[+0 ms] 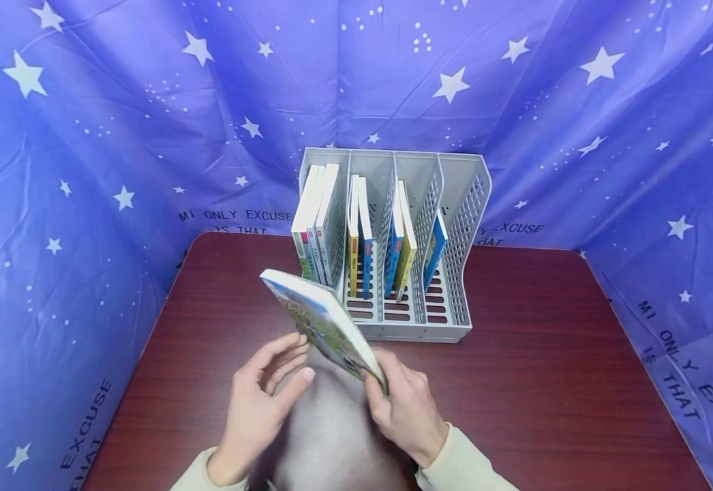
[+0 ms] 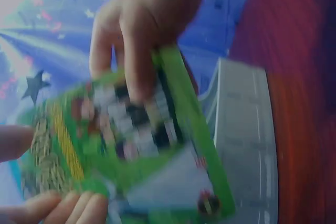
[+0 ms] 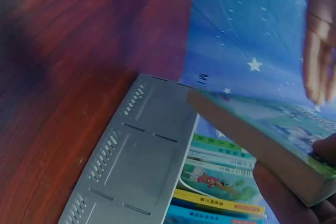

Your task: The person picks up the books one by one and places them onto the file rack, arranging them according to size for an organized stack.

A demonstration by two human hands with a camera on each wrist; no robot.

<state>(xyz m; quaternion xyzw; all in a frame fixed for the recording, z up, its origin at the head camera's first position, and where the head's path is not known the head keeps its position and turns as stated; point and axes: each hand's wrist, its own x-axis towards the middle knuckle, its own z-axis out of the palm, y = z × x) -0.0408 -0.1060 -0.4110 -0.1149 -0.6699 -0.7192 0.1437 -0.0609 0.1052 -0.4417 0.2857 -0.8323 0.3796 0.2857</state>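
A thick paperback book [image 1: 326, 324] with a green picture cover is held up tilted in front of the rack. My right hand [image 1: 405, 402] grips it by its lower right corner, thumb on the cover side. In the left wrist view the book [image 2: 94, 166] is blurred and the right hand [image 2: 152, 19] holds it from above. My left hand [image 1: 261, 399] is beside the cover, fingers loosely bent and thumb apart. Its fingertips are close to the book; whether they touch is unclear. The right wrist view shows the page block of the book [image 3: 247, 137].
A grey four-slot file rack [image 1: 418, 333] stands behind the book on the dark red table [image 1: 553, 382]. White-edged books [image 1: 315, 204] fill its left slot; thinner blue and yellow books [image 1: 396, 252] lean in the others. A blue star-patterned curtain [image 1: 307, 88] surrounds the table.
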